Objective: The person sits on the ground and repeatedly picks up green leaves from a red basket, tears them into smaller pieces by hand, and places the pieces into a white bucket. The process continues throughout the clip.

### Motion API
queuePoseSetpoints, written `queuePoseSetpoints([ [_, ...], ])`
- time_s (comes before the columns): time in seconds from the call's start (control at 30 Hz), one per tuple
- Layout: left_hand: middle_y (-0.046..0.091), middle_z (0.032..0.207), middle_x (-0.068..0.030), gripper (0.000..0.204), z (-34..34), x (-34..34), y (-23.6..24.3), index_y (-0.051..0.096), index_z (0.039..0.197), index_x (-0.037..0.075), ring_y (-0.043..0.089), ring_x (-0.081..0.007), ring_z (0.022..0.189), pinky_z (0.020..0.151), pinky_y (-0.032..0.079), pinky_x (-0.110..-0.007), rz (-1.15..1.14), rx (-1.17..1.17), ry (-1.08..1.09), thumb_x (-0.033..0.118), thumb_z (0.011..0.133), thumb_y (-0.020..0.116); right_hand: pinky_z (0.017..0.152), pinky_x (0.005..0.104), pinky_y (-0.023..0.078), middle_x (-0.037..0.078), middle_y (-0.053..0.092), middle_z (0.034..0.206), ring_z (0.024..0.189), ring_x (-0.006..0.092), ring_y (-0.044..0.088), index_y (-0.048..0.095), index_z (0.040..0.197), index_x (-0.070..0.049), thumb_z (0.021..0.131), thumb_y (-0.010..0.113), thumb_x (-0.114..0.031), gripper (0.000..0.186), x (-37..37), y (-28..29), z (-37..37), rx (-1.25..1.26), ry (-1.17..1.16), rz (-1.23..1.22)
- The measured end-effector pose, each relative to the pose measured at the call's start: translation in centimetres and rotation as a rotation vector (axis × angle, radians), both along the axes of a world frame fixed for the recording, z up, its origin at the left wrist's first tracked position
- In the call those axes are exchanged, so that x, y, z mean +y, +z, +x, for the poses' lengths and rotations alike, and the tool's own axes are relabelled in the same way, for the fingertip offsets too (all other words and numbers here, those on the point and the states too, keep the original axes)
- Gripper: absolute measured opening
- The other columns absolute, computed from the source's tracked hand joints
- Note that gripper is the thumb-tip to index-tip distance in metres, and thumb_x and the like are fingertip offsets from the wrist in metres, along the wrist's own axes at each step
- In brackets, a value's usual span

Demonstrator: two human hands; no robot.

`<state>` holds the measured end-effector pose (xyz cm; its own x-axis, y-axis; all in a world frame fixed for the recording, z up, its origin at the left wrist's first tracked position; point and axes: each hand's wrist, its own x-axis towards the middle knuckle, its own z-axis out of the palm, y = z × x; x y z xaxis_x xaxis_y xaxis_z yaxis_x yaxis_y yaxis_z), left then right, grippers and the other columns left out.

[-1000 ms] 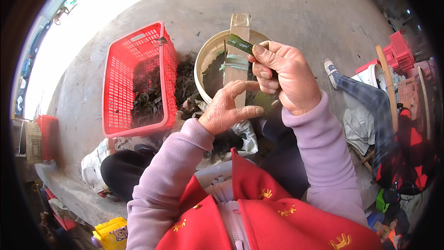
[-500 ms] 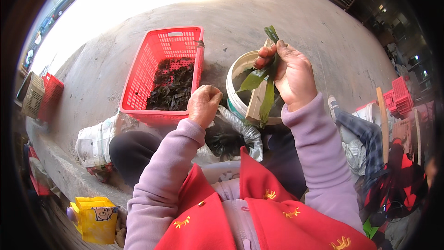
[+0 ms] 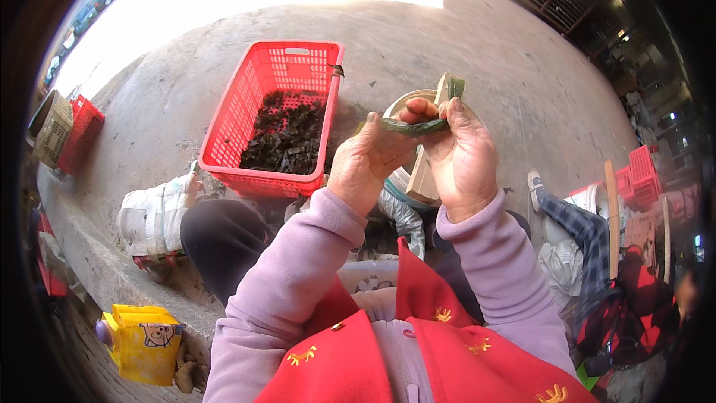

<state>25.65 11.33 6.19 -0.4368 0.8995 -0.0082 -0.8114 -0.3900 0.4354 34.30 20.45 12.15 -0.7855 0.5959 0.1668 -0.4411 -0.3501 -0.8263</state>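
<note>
A yellow container (image 3: 147,345) is bearing a dark outline drawing of a cartoon face on its side. A green leaf strip (image 3: 412,128) is stretching between the two hands, its long axis running roughly crosswise, left to right; its right end is bending upward past the right thumb, pointing away from the person. In this view it is overlapping the rim of a white bucket (image 3: 397,181), beyond the near right corner of a red basket (image 3: 224,125). The left hand (image 3: 363,166) is gripping the strip's left part, thumb uppermost; the right hand (image 3: 464,163) is pinching it near the bend, fingers curling. Both forearms are reaching forward, wrists converging.
</note>
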Motion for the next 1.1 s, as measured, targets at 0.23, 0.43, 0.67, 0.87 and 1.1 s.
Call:
queuePoseSetpoints([
  [0.23, 0.06, 0.103, -0.0142, 0.028, -1.4, 0.0, -2.7, 0.052, 0.108, 0.0, 0.056, -0.0271, 0.1, 0.095, 0.04, -0.044, -0.044, -0.016, 0.17, 0.023, 0.092, 0.047, 0.085, 0.0376, 0.041, 0.009, 0.061, 0.097, 0.094, 0.0224, 0.055, 0.057, 0.095, -0.004, 0.092, 0.047, -0.025, 0.023, 0.8, -7.7, 2.3, -0.218, -0.064, -0.39],
  [0.43, 0.058, 0.079, -0.0066, 0.02, -1.2, -0.4, -4.2, 0.056, 0.096, 0.001, 0.057, -0.0183, 0.078, 0.075, 0.046, -0.032, -0.346, 0.126, 0.041, 0.019, 0.091, 0.05, 0.05, 0.0203, 0.034, -0.003, 0.056, 0.071, 0.056, 0.0076, 0.044, 0.062, 0.088, -0.006, 0.089, 0.054, -0.022, 0.018, 2.0, -9.4, 3.0, -0.367, -0.11, -0.293],
  [0.67, 0.052, 0.063, 0.0023, 0.008, 0.6, 0.3, -2.1, 0.061, 0.083, 0.0, 0.044, -0.0041, 0.053, 0.049, 0.035, -0.019, -0.576, 0.8, -0.319, 0.007, 0.079, 0.059, 0.043, 0.0156, 0.028, -0.002, 0.062, 0.073, 0.049, -0.0004, 0.037, 0.066, 0.1, -0.005, 0.085, 0.06, -0.01, 0.017, 2.3, -8.5, 3.0, -0.247, -0.029, 0.263],
  [0.87, 0.054, 0.064, 0.0017, 0.016, 0.6, 0.4, -2.4, 0.06, 0.088, -0.003, 0.05, -0.0043, 0.058, 0.052, 0.04, -0.019, -0.704, 1.201, -0.194, 0.003, 0.073, 0.058, 0.042, 0.0189, 0.033, -0.001, 0.058, 0.062, 0.044, 0.0041, 0.042, 0.068, 0.091, -0.002, 0.084, 0.061, -0.013, 0.015, 2.6, -9.3, 3.2, -0.543, 0.033, 0.283],
  [1.1, 0.058, 0.078, -0.0088, 0.049, 1.3, 0.0, -2.6, 0.058, 0.108, 0.005, 0.058, -0.0186, 0.065, 0.058, 0.047, -0.028, -0.346, 1.762, 0.32, -0.005, 0.06, 0.065, 0.069, 0.0192, 0.046, 0.005, 0.067, 0.083, 0.074, 0.0057, 0.057, 0.066, 0.099, 0.001, 0.079, 0.067, -0.008, 0.022, 5.2, -8.7, 4.9, -0.467, 0.439, 0.165],
])
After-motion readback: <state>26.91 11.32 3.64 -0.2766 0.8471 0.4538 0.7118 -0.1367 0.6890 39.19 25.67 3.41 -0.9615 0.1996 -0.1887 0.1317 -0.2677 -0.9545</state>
